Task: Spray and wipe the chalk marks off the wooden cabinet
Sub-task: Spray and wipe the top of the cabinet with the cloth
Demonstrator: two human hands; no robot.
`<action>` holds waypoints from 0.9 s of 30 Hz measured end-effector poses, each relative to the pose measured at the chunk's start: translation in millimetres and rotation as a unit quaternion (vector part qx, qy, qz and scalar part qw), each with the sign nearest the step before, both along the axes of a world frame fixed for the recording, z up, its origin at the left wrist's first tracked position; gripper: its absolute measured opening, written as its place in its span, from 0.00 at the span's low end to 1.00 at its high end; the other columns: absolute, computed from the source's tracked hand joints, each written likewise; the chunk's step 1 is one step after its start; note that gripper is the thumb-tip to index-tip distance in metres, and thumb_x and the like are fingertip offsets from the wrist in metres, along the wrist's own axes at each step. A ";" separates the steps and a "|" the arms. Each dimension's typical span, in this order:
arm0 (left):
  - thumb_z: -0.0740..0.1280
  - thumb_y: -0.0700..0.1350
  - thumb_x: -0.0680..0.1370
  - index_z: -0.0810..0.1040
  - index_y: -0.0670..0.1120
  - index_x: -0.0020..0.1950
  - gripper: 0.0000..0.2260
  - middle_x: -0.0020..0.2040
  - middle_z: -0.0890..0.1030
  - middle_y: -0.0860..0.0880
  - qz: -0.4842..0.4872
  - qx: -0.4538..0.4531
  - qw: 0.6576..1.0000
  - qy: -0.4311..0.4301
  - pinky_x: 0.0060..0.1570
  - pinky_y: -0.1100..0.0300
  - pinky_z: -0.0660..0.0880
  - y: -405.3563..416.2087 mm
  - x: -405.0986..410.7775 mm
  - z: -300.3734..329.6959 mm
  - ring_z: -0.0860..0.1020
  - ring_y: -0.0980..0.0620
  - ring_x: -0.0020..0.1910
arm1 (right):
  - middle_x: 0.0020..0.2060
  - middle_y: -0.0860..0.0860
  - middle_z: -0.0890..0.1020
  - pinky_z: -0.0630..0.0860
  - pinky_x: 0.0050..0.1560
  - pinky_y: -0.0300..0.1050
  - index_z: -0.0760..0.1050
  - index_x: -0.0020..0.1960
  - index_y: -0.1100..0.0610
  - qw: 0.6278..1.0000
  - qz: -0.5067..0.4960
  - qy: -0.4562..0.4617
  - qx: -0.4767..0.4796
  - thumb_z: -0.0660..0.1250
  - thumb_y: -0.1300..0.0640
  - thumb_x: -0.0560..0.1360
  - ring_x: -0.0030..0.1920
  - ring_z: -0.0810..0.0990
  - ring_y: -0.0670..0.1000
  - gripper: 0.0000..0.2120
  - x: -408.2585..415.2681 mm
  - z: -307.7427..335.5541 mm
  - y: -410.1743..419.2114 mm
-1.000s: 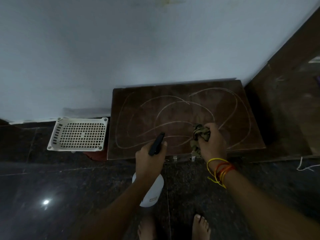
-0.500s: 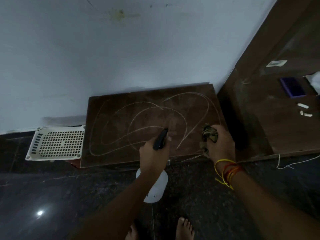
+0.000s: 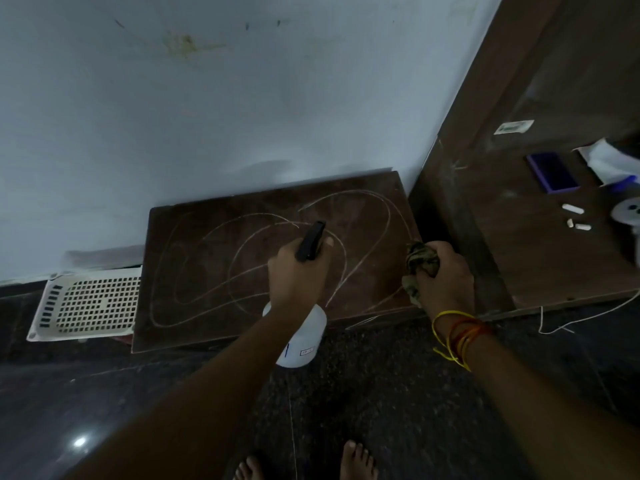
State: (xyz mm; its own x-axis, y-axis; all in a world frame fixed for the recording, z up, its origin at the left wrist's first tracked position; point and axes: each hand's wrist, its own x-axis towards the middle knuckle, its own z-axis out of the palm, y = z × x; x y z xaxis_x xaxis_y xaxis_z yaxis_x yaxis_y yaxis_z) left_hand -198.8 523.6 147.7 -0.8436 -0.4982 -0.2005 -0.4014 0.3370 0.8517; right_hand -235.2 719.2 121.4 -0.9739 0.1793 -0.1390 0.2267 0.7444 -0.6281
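Note:
A low dark wooden cabinet stands against the pale wall, its top covered in looping white chalk marks. My left hand grips a white spray bottle with a black nozzle, held over the middle of the cabinet top. My right hand is closed on a crumpled camouflage cloth at the cabinet's right front corner. Coloured threads circle my right wrist.
A white perforated plastic basket lies left of the cabinet. On the right, a taller wooden surface holds chalk pieces, a purple block and white paper. A white cord trails on the dark floor. My bare feet show below.
The view has swung to the right, showing more of the tall surface. My left hand with the bottle has moved further over the cabinet top. The cloth hand sits nearer the right corner.

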 end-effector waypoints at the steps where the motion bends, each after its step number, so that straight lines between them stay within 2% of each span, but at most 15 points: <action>1: 0.67 0.53 0.78 0.79 0.42 0.37 0.16 0.32 0.81 0.43 -0.013 -0.009 1.000 -0.001 0.31 0.56 0.75 3.9 -0.4 -1.3 0.79 0.46 0.30 | 0.56 0.61 0.75 0.72 0.56 0.52 0.73 0.61 0.55 1.000 0.000 0.002 0.000 0.67 0.64 0.71 0.56 0.74 0.64 0.20 -1.0 -0.4 1.8; 4: 0.67 0.53 0.78 0.77 0.45 0.35 0.16 0.29 0.79 0.47 -0.048 -0.008 0.999 -0.014 0.28 0.63 0.71 16.7 2.6 -5.9 0.76 0.52 0.27 | 0.57 0.61 0.74 0.71 0.56 0.51 0.72 0.63 0.55 1.000 -0.005 -0.001 -0.003 0.67 0.64 0.71 0.57 0.74 0.63 0.20 -2.8 -1.6 5.2; 9: 0.69 0.52 0.77 0.75 0.46 0.33 0.16 0.25 0.73 0.50 -0.077 0.039 0.995 -0.051 0.26 0.60 0.68 34.8 17.7 -19.2 0.71 0.53 0.23 | 0.57 0.60 0.75 0.71 0.55 0.49 0.73 0.63 0.55 1.000 -0.015 0.009 -0.002 0.66 0.64 0.71 0.56 0.74 0.62 0.20 -2.2 -5.3 7.0; 12: 0.70 0.52 0.76 0.73 0.49 0.30 0.17 0.24 0.72 0.51 -0.094 0.032 0.993 -0.062 0.25 0.59 0.68 43.2 28.9 -28.5 0.70 0.52 0.22 | 0.57 0.60 0.75 0.70 0.56 0.49 0.73 0.62 0.55 1.000 -0.025 0.014 -0.002 0.66 0.64 0.71 0.56 0.74 0.62 0.20 -0.7 -7.8 10.1; 14: 0.70 0.52 0.76 0.74 0.50 0.31 0.15 0.25 0.74 0.50 -0.114 0.029 0.991 -0.069 0.25 0.60 0.68 46.6 37.2 -34.8 0.71 0.53 0.23 | 0.57 0.61 0.75 0.71 0.57 0.49 0.73 0.63 0.55 0.999 -0.031 0.012 -0.003 0.66 0.65 0.70 0.56 0.74 0.62 0.21 0.5 -10.5 12.8; 19: 0.70 0.50 0.76 0.78 0.40 0.38 0.14 0.30 0.79 0.41 -0.134 0.009 0.988 -0.079 0.26 0.62 0.69 42.6 59.6 -48.6 0.76 0.47 0.26 | 0.58 0.60 0.75 0.71 0.58 0.51 0.73 0.63 0.54 0.999 -0.039 0.002 0.002 0.67 0.64 0.71 0.58 0.74 0.62 0.21 4.2 -14.8 13.8; 22: 0.71 0.49 0.76 0.77 0.44 0.37 0.11 0.27 0.77 0.48 -0.135 -0.009 0.987 -0.091 0.24 0.69 0.66 29.9 73.7 -54.8 0.74 0.56 0.24 | 0.59 0.60 0.74 0.73 0.59 0.54 0.72 0.63 0.53 0.999 -0.039 -0.014 0.004 0.67 0.65 0.70 0.57 0.74 0.63 0.22 7.1 -17.2 9.0; 24: 0.71 0.48 0.76 0.77 0.47 0.37 0.09 0.27 0.75 0.52 -0.136 -0.006 0.986 -0.097 0.25 0.70 0.66 16.5 84.6 -58.8 0.74 0.58 0.24 | 0.59 0.60 0.73 0.74 0.59 0.56 0.72 0.62 0.52 0.999 -0.036 -0.019 -0.003 0.67 0.65 0.70 0.57 0.74 0.63 0.22 9.8 -17.9 2.5; 27: 0.70 0.47 0.76 0.82 0.43 0.42 0.08 0.30 0.78 0.48 -0.137 -0.028 0.984 -0.107 0.31 0.62 0.69 -9.4 101.6 -62.7 0.74 0.55 0.27 | 0.60 0.59 0.73 0.72 0.60 0.52 0.72 0.63 0.52 0.999 -0.025 -0.026 0.003 0.67 0.65 0.71 0.59 0.74 0.62 0.22 13.6 -18.7 -11.3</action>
State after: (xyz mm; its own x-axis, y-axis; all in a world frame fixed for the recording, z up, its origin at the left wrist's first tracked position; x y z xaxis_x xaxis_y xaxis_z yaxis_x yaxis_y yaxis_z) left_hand -97.2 514.2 85.0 -0.8893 -0.2729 -0.3671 -0.4571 0.5010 0.7349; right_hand -221.6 707.9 102.7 -0.9551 0.2294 -0.1874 0.2962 0.7348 -0.6102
